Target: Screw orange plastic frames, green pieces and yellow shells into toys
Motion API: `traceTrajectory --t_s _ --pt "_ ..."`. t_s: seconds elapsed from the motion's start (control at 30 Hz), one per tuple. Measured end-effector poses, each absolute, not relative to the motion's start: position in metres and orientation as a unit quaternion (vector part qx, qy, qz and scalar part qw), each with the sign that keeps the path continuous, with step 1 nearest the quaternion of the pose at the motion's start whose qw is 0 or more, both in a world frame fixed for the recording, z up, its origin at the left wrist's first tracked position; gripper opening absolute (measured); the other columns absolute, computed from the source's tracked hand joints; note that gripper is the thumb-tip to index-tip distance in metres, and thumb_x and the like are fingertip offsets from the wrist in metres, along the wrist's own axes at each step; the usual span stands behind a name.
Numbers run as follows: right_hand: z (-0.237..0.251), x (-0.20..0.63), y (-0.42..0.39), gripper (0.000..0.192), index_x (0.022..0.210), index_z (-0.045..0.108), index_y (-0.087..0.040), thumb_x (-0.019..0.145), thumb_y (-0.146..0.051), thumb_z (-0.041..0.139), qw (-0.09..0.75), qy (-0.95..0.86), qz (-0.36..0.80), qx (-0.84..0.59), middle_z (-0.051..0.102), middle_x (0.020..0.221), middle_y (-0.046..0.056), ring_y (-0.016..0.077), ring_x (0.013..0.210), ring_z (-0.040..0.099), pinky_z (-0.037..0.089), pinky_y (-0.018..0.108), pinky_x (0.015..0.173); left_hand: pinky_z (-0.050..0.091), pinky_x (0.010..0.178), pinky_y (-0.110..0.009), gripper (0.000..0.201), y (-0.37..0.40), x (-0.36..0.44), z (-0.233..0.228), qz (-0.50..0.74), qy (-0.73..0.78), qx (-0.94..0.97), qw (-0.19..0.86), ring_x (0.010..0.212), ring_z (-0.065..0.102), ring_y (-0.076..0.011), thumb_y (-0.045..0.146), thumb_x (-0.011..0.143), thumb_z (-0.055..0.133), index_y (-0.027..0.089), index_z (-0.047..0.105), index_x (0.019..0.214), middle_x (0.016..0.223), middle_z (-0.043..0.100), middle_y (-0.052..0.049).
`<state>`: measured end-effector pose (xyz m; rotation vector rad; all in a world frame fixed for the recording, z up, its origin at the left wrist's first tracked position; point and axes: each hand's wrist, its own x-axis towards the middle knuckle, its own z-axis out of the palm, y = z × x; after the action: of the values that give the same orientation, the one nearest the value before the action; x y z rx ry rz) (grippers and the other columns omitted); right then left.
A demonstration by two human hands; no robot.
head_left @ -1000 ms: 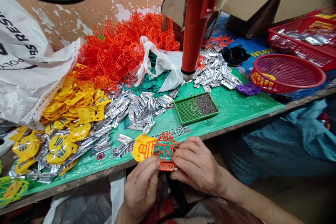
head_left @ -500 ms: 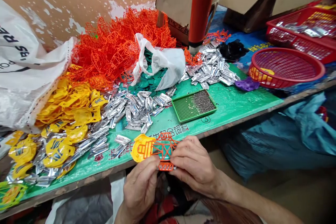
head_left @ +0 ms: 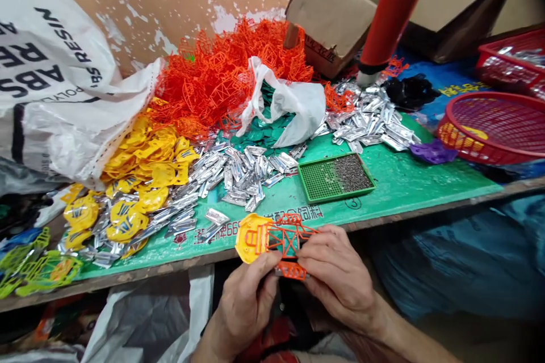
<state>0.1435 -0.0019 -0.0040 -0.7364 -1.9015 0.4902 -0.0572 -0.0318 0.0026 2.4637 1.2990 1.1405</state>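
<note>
Both my hands hold one small toy assembly (head_left: 276, 241) at the table's front edge: an orange plastic frame over a green piece, joined to a yellow shell at its left. My left hand (head_left: 247, 300) grips it from below with the thumb on the orange frame. My right hand (head_left: 336, 275) pinches its right side. Just beyond lie a loose silver part (head_left: 216, 216) and a green tray of tiny screws (head_left: 336, 177).
On the green mat (head_left: 409, 176) lie heaps of orange frames (head_left: 213, 79), yellow shells (head_left: 145, 159), silver parts (head_left: 247, 167) and green pieces under a white bag (head_left: 293, 105). A red hanging tool (head_left: 389, 11), cardboard boxes (head_left: 340, 8), red baskets (head_left: 494, 125) and a white sack (head_left: 55, 79) surround it.
The view has swung to the left, so everything sits further right in frame. The assembly stays held in both hands, tilted slightly, with my left thumb now higher on the frame.
</note>
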Motion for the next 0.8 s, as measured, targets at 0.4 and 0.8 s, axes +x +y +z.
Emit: traceTrajectory --t_s 0.4,0.8 --pt "-0.013 0.140 -0.014 0.014 0.096 0.064 -0.014 0.085 -0.008 0.057 0.496 -0.791 0.180 -0.309 0.071 0.089 0.006 0.0194 0.087 0.057 0.038 0.047 0.092 0.058 0.076 -0.022 0.057 -0.042 -0.055 0.006 0.378 0.427 0.821 0.035 0.078 0.073 -0.0153 0.005 0.090 0.051 0.014 0.029 0.142 0.086 0.078 -0.005" --pt "-0.004 0.129 -0.018 0.009 0.088 0.065 -0.017 0.087 -0.012 0.058 0.500 -0.777 0.155 -0.349 0.070 0.077 0.001 0.0168 0.078 0.057 0.034 0.047 0.095 0.058 0.081 -0.028 0.044 -0.052 -0.063 -0.011 0.332 0.394 0.856 0.022 0.088 0.071 -0.0188 0.005 0.087 0.052 0.010 0.046 0.130 0.102 0.074 -0.013"
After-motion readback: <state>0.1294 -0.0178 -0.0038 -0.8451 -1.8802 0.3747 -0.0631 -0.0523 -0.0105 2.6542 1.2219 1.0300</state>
